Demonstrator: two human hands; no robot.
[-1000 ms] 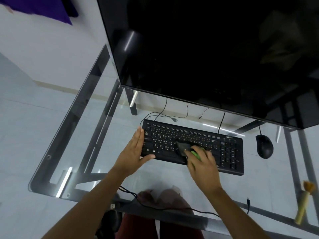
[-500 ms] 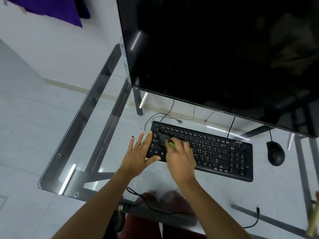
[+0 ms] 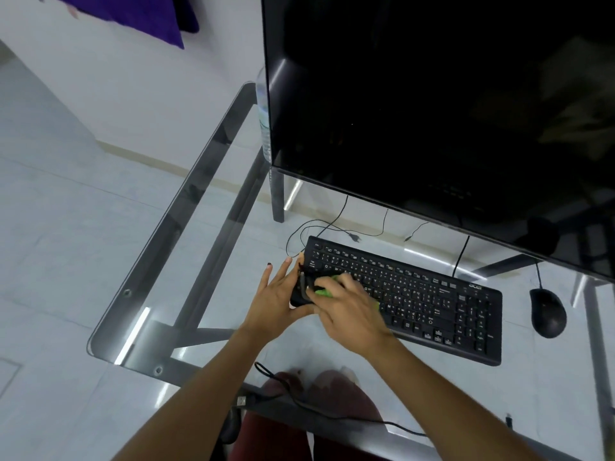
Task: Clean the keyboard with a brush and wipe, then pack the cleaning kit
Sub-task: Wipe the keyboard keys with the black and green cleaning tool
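Observation:
A black keyboard [image 3: 432,301] lies on the glass desk [image 3: 186,261] in front of the monitor. My right hand [image 3: 349,311] grips a brush with a green handle [image 3: 323,292]; its dark head rests at the keyboard's left end. My left hand [image 3: 276,297] lies against the keyboard's left edge, fingers spread, thumb under the front corner. The brush bristles are partly hidden between my two hands.
A large black monitor [image 3: 432,104] hangs over the back of the desk. A black mouse [image 3: 547,312] sits right of the keyboard. Cables [image 3: 332,227] trail behind the keyboard and another [image 3: 316,407] runs along the near edge. A clear bottle [image 3: 264,128] stands behind the monitor's left edge.
My right hand has swept the brush leftward across the keys, from the middle to the left end. My left hand stayed at the left edge. The view shifted left.

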